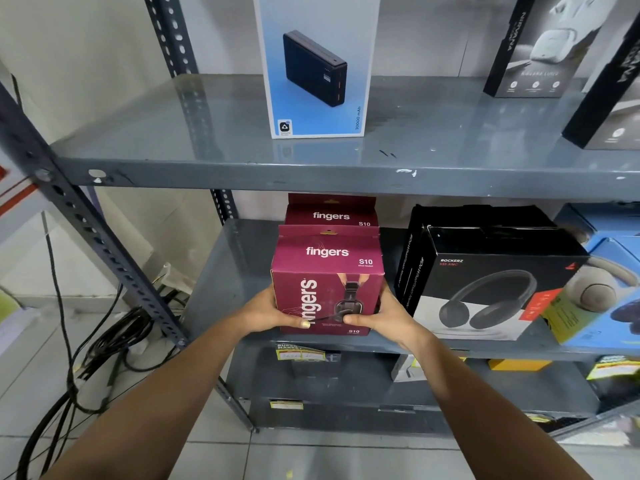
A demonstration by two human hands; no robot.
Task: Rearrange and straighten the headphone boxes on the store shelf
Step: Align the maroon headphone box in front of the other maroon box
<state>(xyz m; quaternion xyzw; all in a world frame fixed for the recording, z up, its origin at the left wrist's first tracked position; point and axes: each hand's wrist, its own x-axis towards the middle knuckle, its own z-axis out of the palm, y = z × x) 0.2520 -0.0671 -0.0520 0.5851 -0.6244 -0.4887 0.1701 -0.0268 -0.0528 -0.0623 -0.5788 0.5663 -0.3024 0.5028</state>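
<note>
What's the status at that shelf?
Both hands, left and right, gripping front maroon box. Second maroon box behind. Black box alongside, apart.

A grey slotted-steel rack (346, 174) stands against a pale wall (86, 46) on light floor tiles (214, 455).

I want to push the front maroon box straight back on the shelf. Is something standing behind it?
Yes. A second maroon Fingers box stands directly behind the front maroon box, which both hands hold. The black Rockerz box stands apart to its right.
</note>
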